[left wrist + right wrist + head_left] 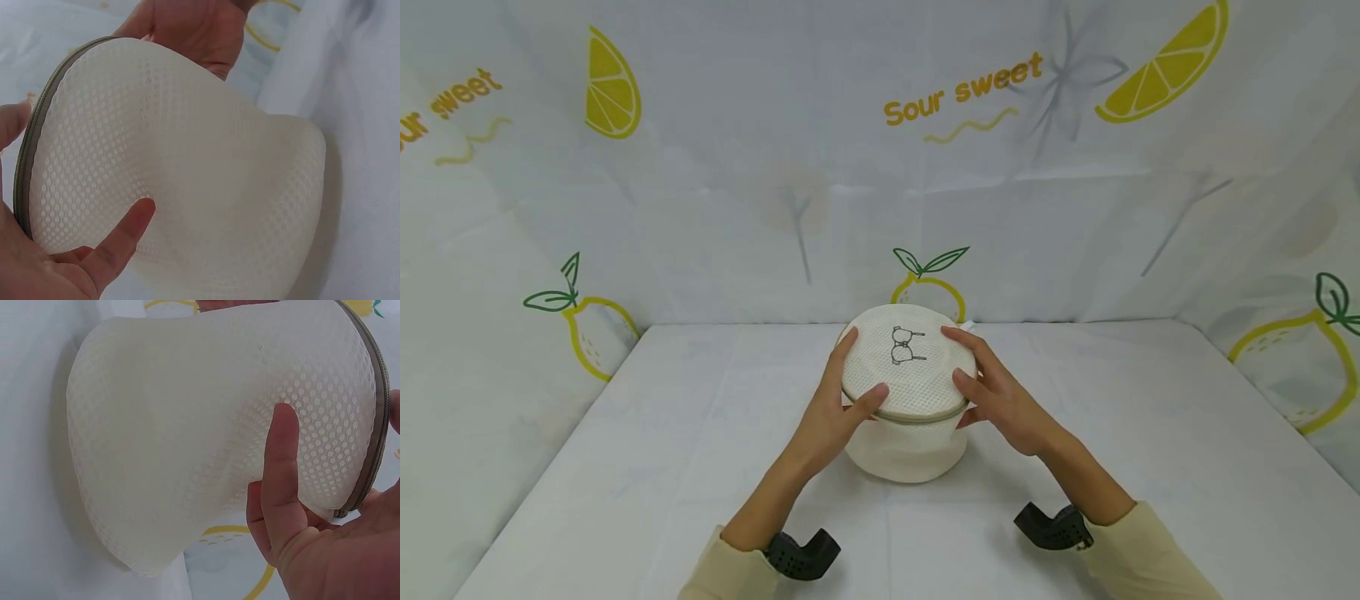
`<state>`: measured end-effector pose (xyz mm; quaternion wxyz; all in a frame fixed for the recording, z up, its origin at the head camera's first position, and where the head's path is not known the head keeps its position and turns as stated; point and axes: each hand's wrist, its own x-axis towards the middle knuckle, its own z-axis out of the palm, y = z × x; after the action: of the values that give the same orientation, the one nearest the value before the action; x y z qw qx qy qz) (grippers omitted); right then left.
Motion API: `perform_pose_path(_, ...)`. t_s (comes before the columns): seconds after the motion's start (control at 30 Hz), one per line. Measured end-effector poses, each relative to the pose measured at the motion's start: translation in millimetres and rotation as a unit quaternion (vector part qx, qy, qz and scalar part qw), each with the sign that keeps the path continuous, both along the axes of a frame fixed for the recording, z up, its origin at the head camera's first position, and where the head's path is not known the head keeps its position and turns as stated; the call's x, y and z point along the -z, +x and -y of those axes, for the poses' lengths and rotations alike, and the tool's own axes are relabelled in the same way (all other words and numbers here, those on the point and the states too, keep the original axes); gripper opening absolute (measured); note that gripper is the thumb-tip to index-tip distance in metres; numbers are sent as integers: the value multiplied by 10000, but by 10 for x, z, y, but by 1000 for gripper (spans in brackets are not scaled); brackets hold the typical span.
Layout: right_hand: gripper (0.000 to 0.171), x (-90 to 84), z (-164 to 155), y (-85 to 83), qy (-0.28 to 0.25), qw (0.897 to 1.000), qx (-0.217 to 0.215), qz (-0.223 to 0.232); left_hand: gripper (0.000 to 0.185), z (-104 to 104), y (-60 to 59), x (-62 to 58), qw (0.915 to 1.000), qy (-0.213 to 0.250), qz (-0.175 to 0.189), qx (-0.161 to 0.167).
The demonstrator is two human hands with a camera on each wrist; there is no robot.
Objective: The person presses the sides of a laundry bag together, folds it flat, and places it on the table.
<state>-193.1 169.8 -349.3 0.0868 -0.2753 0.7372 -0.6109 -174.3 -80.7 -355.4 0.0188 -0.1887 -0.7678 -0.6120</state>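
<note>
White cloth is covering the table (1150,467), and lemon-print curtains (737,208) reading "Sour sweet" are closing in behind and on both sides. Sitting mid-table is a round cream mesh laundry bag (907,392), its lid tilting toward the camera and showing a small bra drawing. Both hands are clasping it: the left hand (835,412) is curling round the left edge, thumb pressing near the grey zipper (925,417); the right hand (1000,396) is wrapping the right side, fingers lying across the lid. Black wrist mounts (801,557) are poking out below the beige sleeves (1142,554). Something small and white is peeking out behind the bag, possibly a tag. The wrist views are showing only mesh and a thumb each, so the bag's contents are staying hidden
</note>
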Motion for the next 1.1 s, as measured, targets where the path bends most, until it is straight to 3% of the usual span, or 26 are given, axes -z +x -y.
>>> perform_pose_path(0.67,55,102,106,21,-376,9991,-94,166,90,3,6,32,9998,-61,154,99)
perform_pose_path(0.93,89,175,68,-21,-402,9987,-318,-18,94,19,-1,31,9999,-62,133,85)
perform_pose_path(1.1,96,190,57,-45,-454,9979,-435,-172,106,37,-7,31,9993,-83,326,184)
